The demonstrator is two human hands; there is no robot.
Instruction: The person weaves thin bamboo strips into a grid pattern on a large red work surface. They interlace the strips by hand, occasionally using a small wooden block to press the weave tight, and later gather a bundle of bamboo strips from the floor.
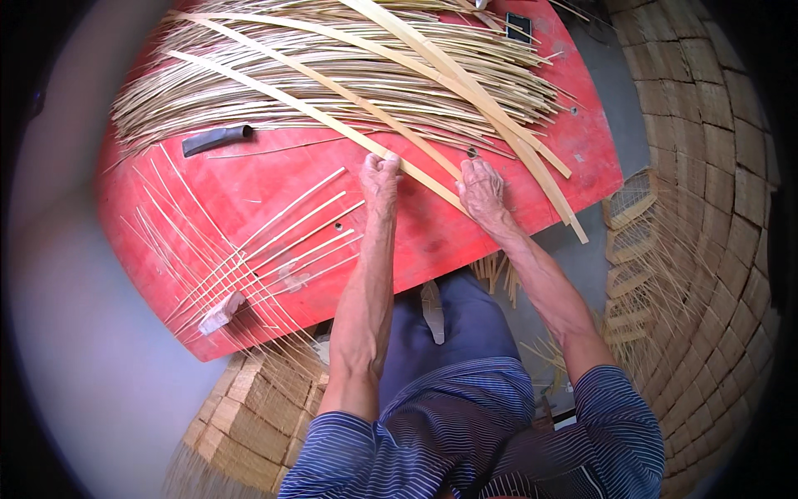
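My left hand [381, 176] is closed on a long flat bamboo strip [274, 98] that slants across the red table. To its right, my right hand [484, 193] is closed at the near end of a second flat bamboo strip [349, 98]. The first strip's near end runs on to just under my right hand. Both strips reach back over a thick heap of thin bamboo splints [332, 79]. Two wider strips [490, 104] cross the heap farther right. My fingertips are partly hidden by the backs of my hands.
On the red table [283, 162], a pale block [223, 313] rests on a small open lattice of crossed splints [241, 262]. A dark tube [218, 140] lies by the heap, a dark flat rectangular object [519, 27] behind it. Woven stacks [698, 166] stand right, another [258, 399] lower left.
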